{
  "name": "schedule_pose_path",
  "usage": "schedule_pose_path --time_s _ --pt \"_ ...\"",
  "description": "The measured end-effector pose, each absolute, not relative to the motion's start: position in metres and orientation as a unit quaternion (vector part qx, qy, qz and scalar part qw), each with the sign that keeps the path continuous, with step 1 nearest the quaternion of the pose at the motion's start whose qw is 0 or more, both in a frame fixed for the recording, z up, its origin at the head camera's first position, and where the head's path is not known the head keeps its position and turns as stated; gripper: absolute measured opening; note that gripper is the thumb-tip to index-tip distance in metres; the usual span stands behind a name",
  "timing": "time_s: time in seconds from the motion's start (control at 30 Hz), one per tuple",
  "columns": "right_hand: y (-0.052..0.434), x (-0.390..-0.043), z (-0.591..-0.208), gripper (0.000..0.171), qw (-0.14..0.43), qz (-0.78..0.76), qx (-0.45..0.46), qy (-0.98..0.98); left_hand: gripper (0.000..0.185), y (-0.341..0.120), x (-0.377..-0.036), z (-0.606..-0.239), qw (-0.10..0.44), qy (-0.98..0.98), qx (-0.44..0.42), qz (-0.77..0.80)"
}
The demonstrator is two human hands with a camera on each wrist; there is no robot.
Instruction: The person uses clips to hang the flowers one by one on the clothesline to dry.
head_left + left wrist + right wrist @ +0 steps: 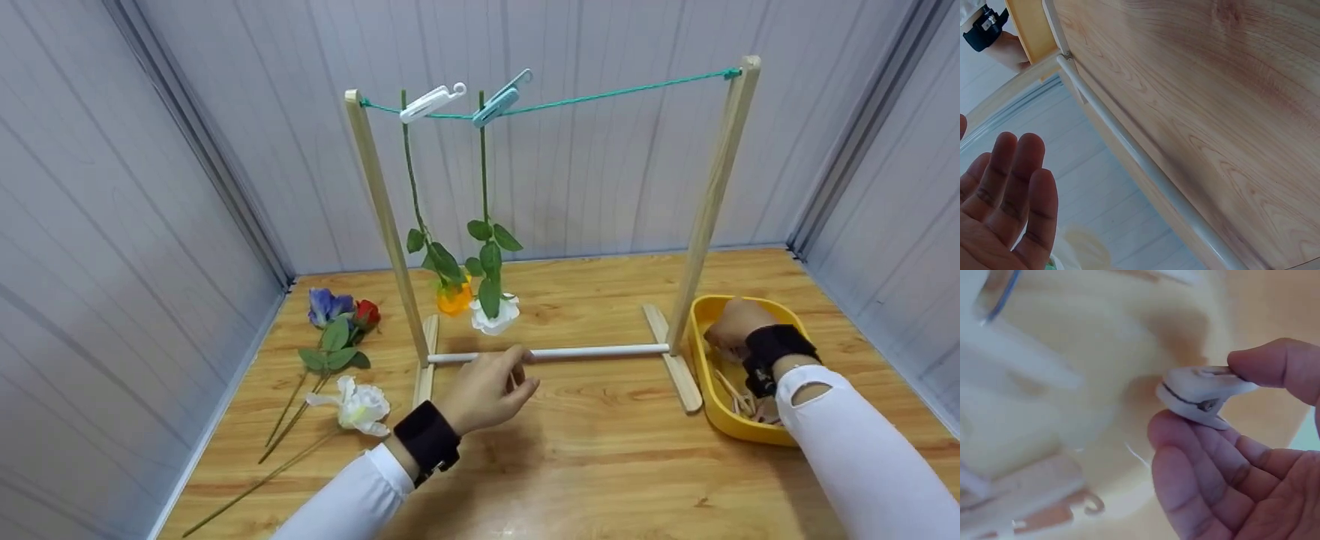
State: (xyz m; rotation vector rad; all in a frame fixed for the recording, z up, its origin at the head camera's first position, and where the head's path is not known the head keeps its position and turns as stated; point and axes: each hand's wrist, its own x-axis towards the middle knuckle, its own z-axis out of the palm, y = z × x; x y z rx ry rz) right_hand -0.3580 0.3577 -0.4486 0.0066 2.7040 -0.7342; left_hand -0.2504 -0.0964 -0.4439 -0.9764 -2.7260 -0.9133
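Reaching into the yellow tray (705, 315) at the table's right edge, the right hand (733, 324) is pinching a white clothespin (1204, 395) between thumb and fingertips; the peg is smooth plastic with a small metal spring and is sitting just above the tray's glossy floor. More pegs are lying in the tray, blurred in the right wrist view. The left hand (486, 391) is hovering palm-down with relaxed, loosely bent fingers, gripping nothing, just beside the white rod (592, 350) that is joining the feet of the pale wooden rack (712, 195). Two artificial flowers are hanging head-down from the green cord (615, 94), clipped by a white peg (429, 103) and a blue peg (499, 101). Loose flowers (337, 330) are lying on the grained wooden table (600, 465).
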Motion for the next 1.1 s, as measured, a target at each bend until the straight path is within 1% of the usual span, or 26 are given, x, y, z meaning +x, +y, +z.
schedule_pose_path --time_s 0.17,0.4,0.53,0.63,0.8,0.93,1.1 --pt "0.365 -0.355 -0.435 0.036 0.115 -0.282 -0.009 0.952 0.021 -0.096 -0.252 -0.446 0.051 -0.895 -0.316 -0.312" --pt "0.362 -0.337 -0.41 0.035 0.079 -0.292 -0.013 0.953 0.021 -0.096 -0.252 -0.448 0.046 -0.892 -0.316 -0.32" --pt "0.357 -0.32 -0.4 0.031 0.028 -0.308 -0.021 0.951 0.022 -0.097 -0.252 -0.447 0.05 -0.893 -0.312 -0.322" --pt "0.347 -0.308 -0.396 0.03 -0.012 -0.327 -0.033 0.944 0.023 -0.096 -0.253 -0.445 0.053 -0.892 -0.313 -0.321" --pt "0.324 -0.288 -0.388 0.038 -0.057 -0.357 -0.056 0.931 0.025 -0.095 -0.252 -0.443 0.038 -0.892 -0.305 -0.332" --pt "0.304 -0.272 -0.382 0.04 -0.074 -0.363 -0.072 0.926 0.024 -0.094 -0.253 -0.443 0.026 -0.886 -0.298 -0.353" --pt "0.282 -0.259 -0.378 0.032 -0.089 -0.396 -0.104 0.908 0.023 -0.092 -0.254 -0.44 0.027 -0.883 -0.301 -0.36"
